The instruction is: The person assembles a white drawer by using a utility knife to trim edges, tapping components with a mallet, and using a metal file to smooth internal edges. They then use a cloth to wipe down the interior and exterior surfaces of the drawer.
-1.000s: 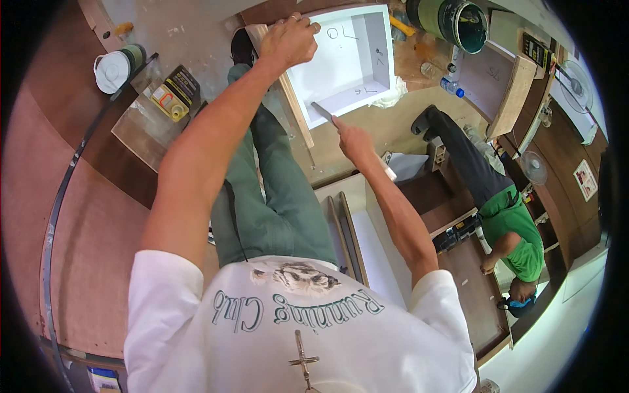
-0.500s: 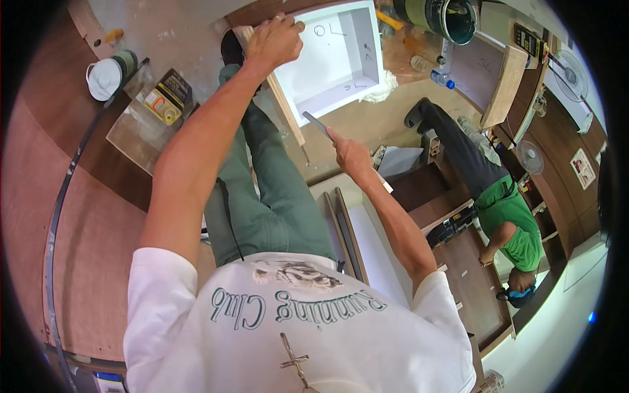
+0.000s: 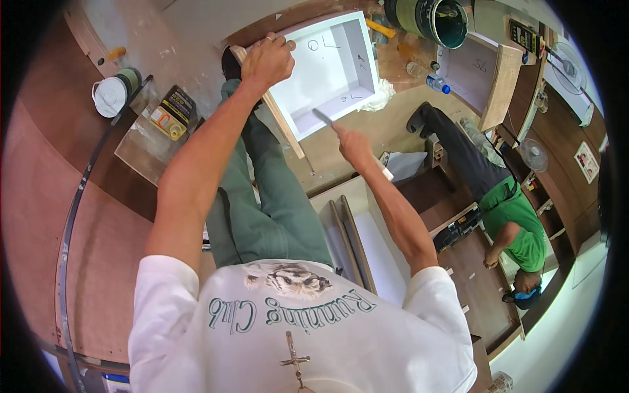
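Observation:
A white open drawer box [image 3: 314, 72] with pencilled marks inside lies ahead of me, a raw wood front strip [image 3: 283, 121] along its left side. My left hand [image 3: 267, 63] is closed over its upper left edge, fingers curled. My right hand [image 3: 357, 149] grips a narrow, flat grey blade [image 3: 322, 117], perhaps a file; its exact kind I cannot make out. The blade lies across the drawer's near wall, its tip over the inside; whether it touches, I cannot tell. Part of its handle is hidden in my fist.
At the upper right are a dark-lined bucket [image 3: 447, 25], a plastic bottle [image 3: 436, 84] and another drawer [image 3: 468, 65]. A co-worker in a green shirt [image 3: 514, 219] is at the right. A yellow-black tin [image 3: 171, 118] and white-lidded pail [image 3: 111, 97] stand left. Long panels [image 3: 354, 242] lie near my legs.
The blade has slid farther in over the drawer's near wall, with my right hand following. My left hand keeps its place on the drawer edge. The whole view has shifted slightly.

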A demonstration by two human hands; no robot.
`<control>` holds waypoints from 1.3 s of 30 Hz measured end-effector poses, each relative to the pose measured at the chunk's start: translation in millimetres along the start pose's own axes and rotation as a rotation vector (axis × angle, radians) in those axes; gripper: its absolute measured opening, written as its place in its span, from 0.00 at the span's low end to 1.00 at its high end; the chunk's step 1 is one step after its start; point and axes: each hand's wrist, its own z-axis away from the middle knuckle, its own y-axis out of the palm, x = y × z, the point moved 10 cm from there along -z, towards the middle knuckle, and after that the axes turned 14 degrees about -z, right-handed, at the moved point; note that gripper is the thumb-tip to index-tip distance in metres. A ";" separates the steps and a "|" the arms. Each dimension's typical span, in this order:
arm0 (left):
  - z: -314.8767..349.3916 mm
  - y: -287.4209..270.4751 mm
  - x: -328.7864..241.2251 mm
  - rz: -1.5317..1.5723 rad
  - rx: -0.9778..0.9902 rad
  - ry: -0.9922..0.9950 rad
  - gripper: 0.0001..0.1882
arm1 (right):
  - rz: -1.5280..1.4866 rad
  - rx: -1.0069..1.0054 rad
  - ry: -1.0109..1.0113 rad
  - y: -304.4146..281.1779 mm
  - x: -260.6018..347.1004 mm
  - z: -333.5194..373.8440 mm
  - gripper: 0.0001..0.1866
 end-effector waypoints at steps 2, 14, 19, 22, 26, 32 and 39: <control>1.5 0.6 12.2 -0.016 0.029 -0.021 0.13 | 0.018 0.100 0.019 7.5 15.3 4.8 0.27; 11.6 -0.7 23.8 -0.035 0.018 -0.024 0.11 | -0.076 0.061 -0.101 13.3 39.2 29.7 0.26; -2.2 -4.2 3.2 -0.003 -0.032 0.008 0.10 | -0.035 -0.084 0.022 -17.0 -22.7 -1.2 0.25; 3.8 -3.1 14.8 -0.030 -0.034 -0.003 0.10 | -0.016 -0.008 -0.035 -7.9 -1.3 12.0 0.25; 1.2 -7.0 5.6 -0.034 -0.079 0.014 0.10 | -0.029 -0.055 -0.034 -17.4 -36.4 9.7 0.26; 4.7 -6.4 13.7 -0.023 -0.099 0.006 0.10 | 0.062 0.100 -0.013 -13.4 -23.4 8.7 0.27; -1.5 4.7 8.9 0.015 0.045 -0.024 0.13 | 0.044 -0.055 0.190 -61.0 -99.9 -24.3 0.25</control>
